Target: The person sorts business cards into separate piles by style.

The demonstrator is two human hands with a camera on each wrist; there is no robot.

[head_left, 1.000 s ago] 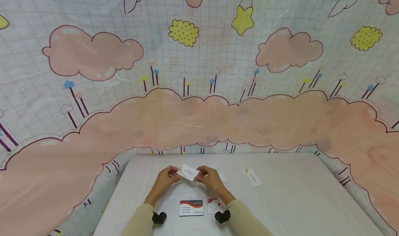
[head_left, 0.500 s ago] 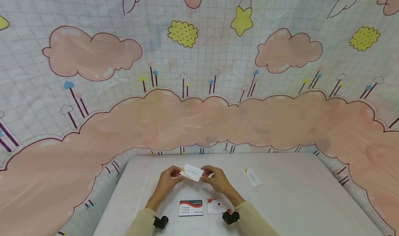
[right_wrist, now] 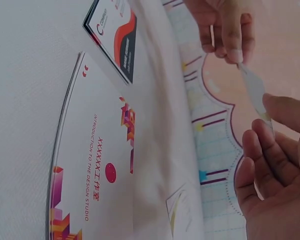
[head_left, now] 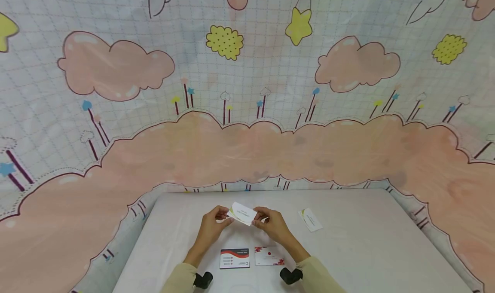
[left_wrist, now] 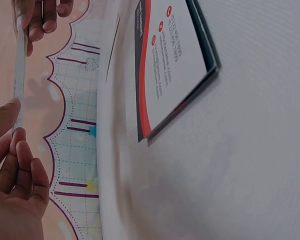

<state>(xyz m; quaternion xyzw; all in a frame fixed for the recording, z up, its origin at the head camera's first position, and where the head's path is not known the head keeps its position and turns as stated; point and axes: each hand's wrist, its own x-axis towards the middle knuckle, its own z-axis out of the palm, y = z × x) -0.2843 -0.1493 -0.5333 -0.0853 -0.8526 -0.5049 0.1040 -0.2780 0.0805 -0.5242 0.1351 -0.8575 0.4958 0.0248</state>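
A white business card point(head_left: 242, 214) with a green corner is held up above the far part of the table, between both hands. My left hand point(head_left: 213, 225) pinches its left end between thumb and fingers. At the right end, my right hand point(head_left: 273, 225) pinches it in the same way. Seen nearly edge-on in the left wrist view, the card point(left_wrist: 20, 75) spans from one thumb to the other. Nearer the body lie a red, black and white stack of business cards point(head_left: 234, 258) and, to its right, a white stack with red corner patterns point(right_wrist: 97, 165).
Another white and green card point(head_left: 310, 220) lies slanted on the white table point(head_left: 367, 250), right of the hands. Behind the table hangs a cloth backdrop point(head_left: 247, 153) with clouds and stars. Black wrist cameras point(head_left: 203, 280) sit below each hand.
Both hands have shifted slightly right with the held card. A card that showed on the table behind the right hand one second ago is out of sight now.
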